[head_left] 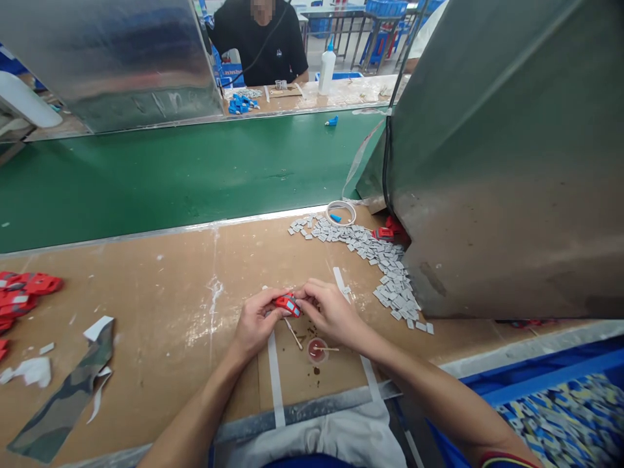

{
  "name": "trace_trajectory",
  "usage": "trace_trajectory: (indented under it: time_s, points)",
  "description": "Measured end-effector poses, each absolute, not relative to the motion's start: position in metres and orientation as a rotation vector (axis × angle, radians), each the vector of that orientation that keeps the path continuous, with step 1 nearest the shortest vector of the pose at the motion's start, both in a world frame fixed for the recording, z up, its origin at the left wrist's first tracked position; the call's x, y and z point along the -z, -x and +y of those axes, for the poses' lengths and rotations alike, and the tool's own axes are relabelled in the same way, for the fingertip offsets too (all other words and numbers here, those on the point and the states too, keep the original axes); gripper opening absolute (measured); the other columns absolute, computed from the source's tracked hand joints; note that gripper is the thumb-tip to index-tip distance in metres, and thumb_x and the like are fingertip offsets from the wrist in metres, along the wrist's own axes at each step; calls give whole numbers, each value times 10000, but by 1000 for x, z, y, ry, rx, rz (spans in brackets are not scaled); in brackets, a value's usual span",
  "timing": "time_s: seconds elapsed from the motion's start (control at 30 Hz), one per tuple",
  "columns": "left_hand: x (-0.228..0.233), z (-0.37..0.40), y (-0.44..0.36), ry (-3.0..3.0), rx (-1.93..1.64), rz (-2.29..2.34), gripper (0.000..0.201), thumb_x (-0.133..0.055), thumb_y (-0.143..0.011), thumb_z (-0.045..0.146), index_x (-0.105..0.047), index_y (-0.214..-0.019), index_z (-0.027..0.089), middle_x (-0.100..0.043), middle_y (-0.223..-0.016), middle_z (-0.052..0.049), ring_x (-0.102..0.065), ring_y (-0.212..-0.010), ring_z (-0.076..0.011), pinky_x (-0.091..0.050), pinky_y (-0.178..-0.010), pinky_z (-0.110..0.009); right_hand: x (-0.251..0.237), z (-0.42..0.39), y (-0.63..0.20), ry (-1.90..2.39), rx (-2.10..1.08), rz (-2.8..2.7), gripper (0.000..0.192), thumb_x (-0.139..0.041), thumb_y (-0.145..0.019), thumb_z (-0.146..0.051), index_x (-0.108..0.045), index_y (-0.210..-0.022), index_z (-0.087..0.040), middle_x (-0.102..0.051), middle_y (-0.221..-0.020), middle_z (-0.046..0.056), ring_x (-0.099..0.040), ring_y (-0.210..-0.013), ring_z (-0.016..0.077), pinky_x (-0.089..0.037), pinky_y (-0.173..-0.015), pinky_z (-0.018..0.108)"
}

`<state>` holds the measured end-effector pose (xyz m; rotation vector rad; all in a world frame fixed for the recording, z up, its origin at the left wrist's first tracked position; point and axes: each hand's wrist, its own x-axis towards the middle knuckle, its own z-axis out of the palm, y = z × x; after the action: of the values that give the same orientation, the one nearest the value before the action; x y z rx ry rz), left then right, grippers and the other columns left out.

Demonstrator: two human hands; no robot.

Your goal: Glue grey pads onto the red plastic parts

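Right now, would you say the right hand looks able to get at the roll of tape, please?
Probably yes: only low grey pieces lie in front of the roll of tape, with nothing tall blocking the right hand. That hand is busy at the red toy, though.

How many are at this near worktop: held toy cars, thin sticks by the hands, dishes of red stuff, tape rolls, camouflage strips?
Held red toy car: 1
Thin sticks: 2
Dish of red stuff: 1
Tape roll: 1
Camouflage strip: 1
Total: 6

L hand, R hand bare; R sleeve dk, edged w/ red & yel.
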<state>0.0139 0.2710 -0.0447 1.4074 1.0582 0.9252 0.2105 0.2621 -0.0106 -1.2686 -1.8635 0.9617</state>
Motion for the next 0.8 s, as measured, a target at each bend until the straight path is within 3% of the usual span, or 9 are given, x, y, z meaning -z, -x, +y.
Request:
trace_trajectory:
  time_s: [0.17, 0.3, 0.57, 0.7, 0.8]
  points:
    - [43, 274, -10, -1539, -927, 1054, 267, -783, -802, 309, -785, -1033, 176, -790, -983, -92, -744, -892, -218, -617, -802, -307, 13, 271, -217, 1204, -1324, -1664, 81, -621, -899, -195, -680, -852, -163, -646, -868, 41, -611, -775, 157, -454, -679, 266]
    - [42, 276, -3, -1696, -917, 1046, 219, -765, -825, 300, -797, -1007, 183, -807, -968, -95, -750, -871, -215, -598, -829, -305, 16, 273, -220, 1077, -1569, -1528, 174, -671, -890, -333, -682, -867, -161, -642, -921, 40, -610, -760, 139, -463, -651, 249]
    - [25, 271, 7, -1989, -855, 963, 191, -692, -885, 231, -773, -1056, 204, -801, -984, -99, -752, -896, -222, -594, -826, -308, 28, 272, -213, 924, -1724, -1465, 301, -711, -870, -429, -652, -800, -143, -605, -756, -3, -547, -678, 112, -429, -637, 238]
    - [22, 267, 10, -2084, -908, 923, 228, -645, -906, 175, -738, -1109, 218, -786, -1059, -102, -748, -960, -218, -599, -848, -311, 24, 273, -214, 879, -1693, -1453, 340, -733, -853, -478, -671, -810, -146, -594, -833, 7, -576, -733, 118, -463, -678, 251]
    - [27, 265, 7, -2062, -1024, 937, 241, -629, -911, 146, -691, -1130, 224, -772, -1111, -99, -736, -1030, -213, -586, -919, -328, 22, 275, -215, 849, -1698, -1375, 354, -782, -820, -474, -667, -960, -169, -628, -968, 31, -624, -851, 139, -508, -772, 274]
